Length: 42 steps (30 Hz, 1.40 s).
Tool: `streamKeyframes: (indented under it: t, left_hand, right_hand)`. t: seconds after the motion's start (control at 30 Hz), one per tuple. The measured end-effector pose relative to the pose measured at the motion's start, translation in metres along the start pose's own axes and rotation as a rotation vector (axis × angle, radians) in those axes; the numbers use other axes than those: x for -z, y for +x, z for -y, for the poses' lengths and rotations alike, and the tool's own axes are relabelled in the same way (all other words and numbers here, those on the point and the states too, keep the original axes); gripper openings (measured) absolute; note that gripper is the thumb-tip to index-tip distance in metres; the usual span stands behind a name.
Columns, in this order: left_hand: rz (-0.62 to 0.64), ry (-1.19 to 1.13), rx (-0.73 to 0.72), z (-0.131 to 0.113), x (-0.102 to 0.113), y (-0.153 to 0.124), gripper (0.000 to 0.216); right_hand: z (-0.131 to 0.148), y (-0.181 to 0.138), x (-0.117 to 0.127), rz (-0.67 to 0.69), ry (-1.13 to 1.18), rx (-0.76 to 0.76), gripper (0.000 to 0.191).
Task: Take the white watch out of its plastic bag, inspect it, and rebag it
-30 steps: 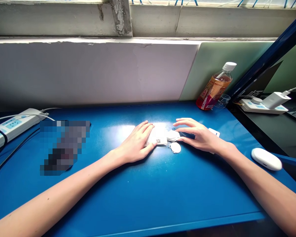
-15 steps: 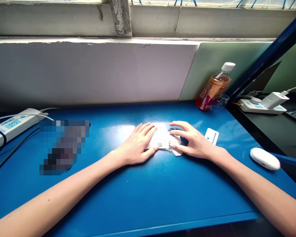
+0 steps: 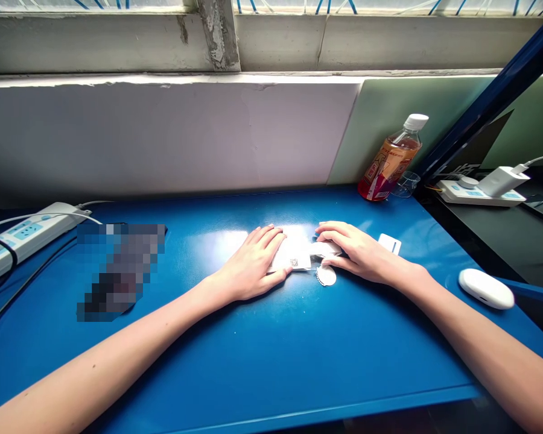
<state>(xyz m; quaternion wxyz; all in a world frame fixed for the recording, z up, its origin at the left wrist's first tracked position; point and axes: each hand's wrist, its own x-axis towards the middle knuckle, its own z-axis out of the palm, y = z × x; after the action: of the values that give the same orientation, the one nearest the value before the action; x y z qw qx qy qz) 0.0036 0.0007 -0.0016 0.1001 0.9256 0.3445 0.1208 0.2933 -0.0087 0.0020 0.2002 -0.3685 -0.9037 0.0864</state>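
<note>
A flat white packet (image 3: 301, 250) with a small printed square code lies on the blue table. My left hand (image 3: 257, 262) rests over its left side, fingers along it and thumb at the near edge, holding it against the table. At the packet's right end, my right hand (image 3: 355, 250) is closed with thumb and fingers around a white strip-like piece (image 3: 326, 248); its exact kind is unclear. Just below those fingers lies a round white tag (image 3: 327, 275) with what looks like a beaded chain along its edge.
A white card (image 3: 390, 243) and a white rounded case (image 3: 486, 289) lie to the right. Behind them stands a drink bottle (image 3: 389, 163) beside a clear cup (image 3: 406, 184). On the left are a power strip (image 3: 36, 232), cables and a pixelated dark object (image 3: 122, 271).
My right hand has shifted slightly right and its fingers have closed on the white piece, uncovering the round tag. My left hand stays on the packet.
</note>
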Motion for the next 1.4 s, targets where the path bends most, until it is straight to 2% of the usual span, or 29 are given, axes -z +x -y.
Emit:
streamKeyframes:
  t: [0.2,0.37,0.63,0.7,0.87,0.93,1.03,1.1,1.13,1.23,1.33,1.4]
  left_hand:
    - [0.004,-0.014,0.022,-0.001,0.001,0.0,0.063]
    - [0.027,-0.013,0.058,-0.004,0.004,0.002,0.062]
    - [-0.109,-0.035,0.083,0.001,0.002,0.0,0.054]
    - [-0.107,-0.033,0.062,0.001,0.002,-0.001,0.054]
    - [-0.094,-0.026,0.026,0.001,-0.001,-0.002,0.061]
    - [-0.169,-0.05,0.059,0.001,-0.001,-0.003,0.064]
    - [-0.415,-0.051,0.101,0.0,0.001,-0.003,0.056]
    - [-0.559,-0.002,0.039,-0.004,0.004,-0.003,0.054]
    - [-0.587,0.032,-0.016,-0.006,0.006,-0.003,0.055]
    - [-0.529,0.133,-0.163,-0.016,0.01,-0.003,0.054]
    - [-0.497,0.237,-0.2,-0.021,0.011,-0.002,0.048]
    - [-0.474,0.251,-0.204,-0.021,0.011,-0.001,0.037]
  right_hand:
    - [-0.012,-0.004,0.003,-0.002,-0.004,-0.072,0.039]
    - [-0.012,-0.004,0.011,0.067,0.107,-0.128,0.035]
    - [-0.03,-0.01,0.03,0.157,0.236,-0.271,0.041]
    - [-0.033,-0.011,0.034,0.141,0.266,-0.297,0.042]
    - [-0.034,-0.009,0.033,-0.018,0.294,-0.335,0.046]
    - [-0.031,-0.006,0.03,-0.055,0.286,-0.34,0.045]
    - [-0.025,-0.003,0.026,-0.095,0.286,-0.328,0.041]
    - [-0.02,-0.001,0.023,-0.107,0.292,-0.308,0.039]
    - [-0.016,0.0,0.022,-0.108,0.293,-0.296,0.038]
    - [-0.003,0.001,0.017,-0.103,0.302,-0.247,0.038]
    - [0.014,0.003,0.013,-0.056,0.33,-0.19,0.037]
    - [0.023,0.005,0.012,-0.076,0.37,-0.158,0.04]
